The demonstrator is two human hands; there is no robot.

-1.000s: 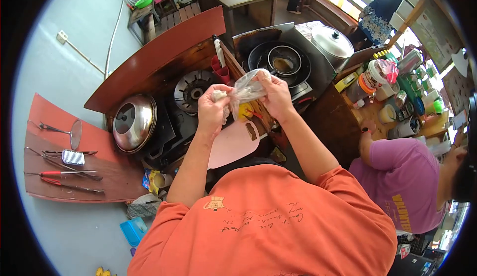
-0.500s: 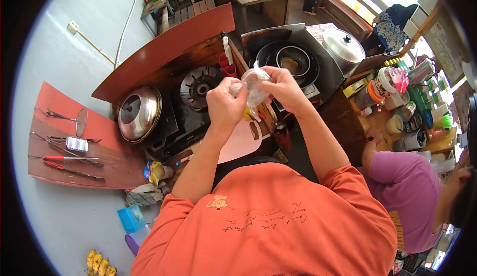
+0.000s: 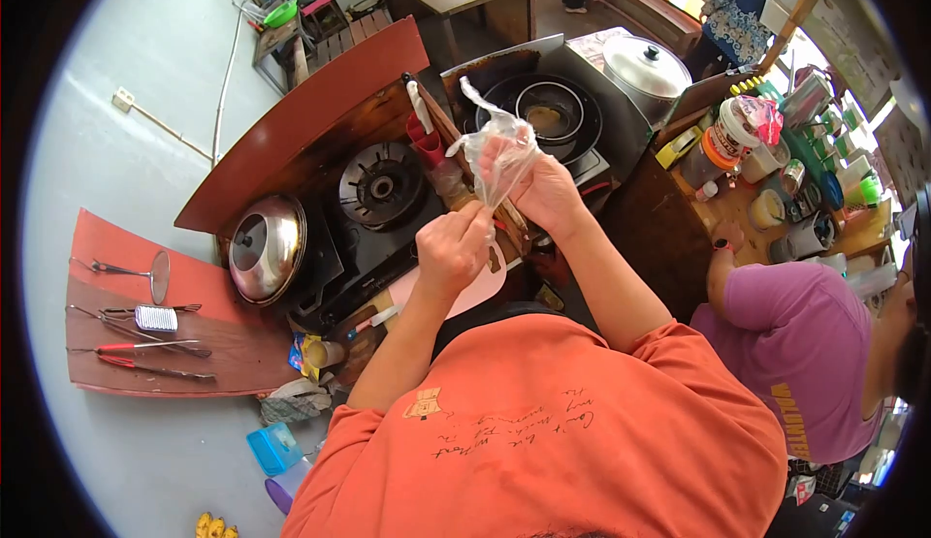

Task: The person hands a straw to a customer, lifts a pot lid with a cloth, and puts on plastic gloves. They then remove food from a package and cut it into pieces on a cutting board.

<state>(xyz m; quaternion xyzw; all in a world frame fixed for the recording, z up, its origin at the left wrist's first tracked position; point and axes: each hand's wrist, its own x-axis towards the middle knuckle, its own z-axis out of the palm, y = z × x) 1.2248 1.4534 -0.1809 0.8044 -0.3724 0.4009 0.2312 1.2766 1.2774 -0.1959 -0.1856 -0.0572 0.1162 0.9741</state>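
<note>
A clear, crumpled plastic bag (image 3: 499,155) is stretched between my two hands above the stove counter. My left hand (image 3: 456,247) pinches its lower edge. The fingers of my right hand (image 3: 543,189) are spread inside or behind the see-through film, with the palm turned toward the bag. A loose twisted end of the plastic points up and left, in front of the black pan (image 3: 485,92). Below my hands lies a pink cutting board (image 3: 475,291), and a gas burner (image 3: 381,186) is to the left of them.
A domed steel lid (image 3: 274,250) sits at the left. Utensils hang on a red board (image 3: 175,363). A large lidded pot (image 3: 647,75) stands behind at the right. A co-worker in a purple shirt (image 3: 795,344) is at the right, beside a counter with jars.
The bunched plastic between my hands is now opened out and pulled longer. My right hand's fingers have spread into or behind it, and my left hand has moved lower.
</note>
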